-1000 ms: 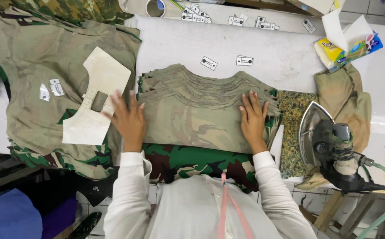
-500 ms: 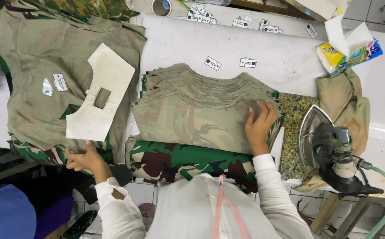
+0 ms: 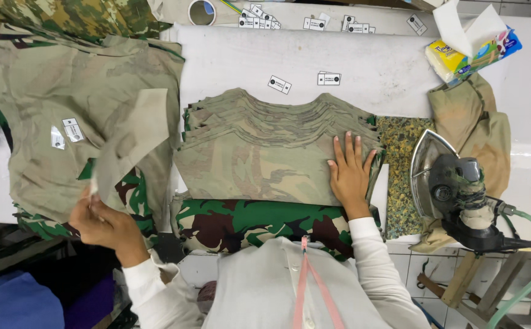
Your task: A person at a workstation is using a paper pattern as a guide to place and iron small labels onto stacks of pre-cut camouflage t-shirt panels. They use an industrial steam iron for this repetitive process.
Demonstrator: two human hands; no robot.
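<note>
A stack of folded tan camouflage shirts (image 3: 259, 152) lies in the middle of the white table (image 3: 363, 61). My right hand (image 3: 349, 172) rests flat on the stack's right edge, fingers spread. My left hand (image 3: 98, 218) is at the lower left, pinching the bottom corner of a stiff beige card (image 3: 132, 139) and lifting it tilted off a pile of tan camouflage garments (image 3: 40, 128). Two small white tags (image 3: 65, 133) lie on that pile.
A steam iron (image 3: 451, 186) with a green hose stands at the right on a tan cloth. Green camouflage fabric (image 3: 247, 222) lies at the near table edge. Small paper labels (image 3: 305, 79), a tape roll (image 3: 202, 11) and a tissue pack (image 3: 470, 45) sit at the back.
My left hand left the shirt stack, went to the lower left and picked up the beige card, which now tilts up off the left pile. My right hand stayed on the stack.
</note>
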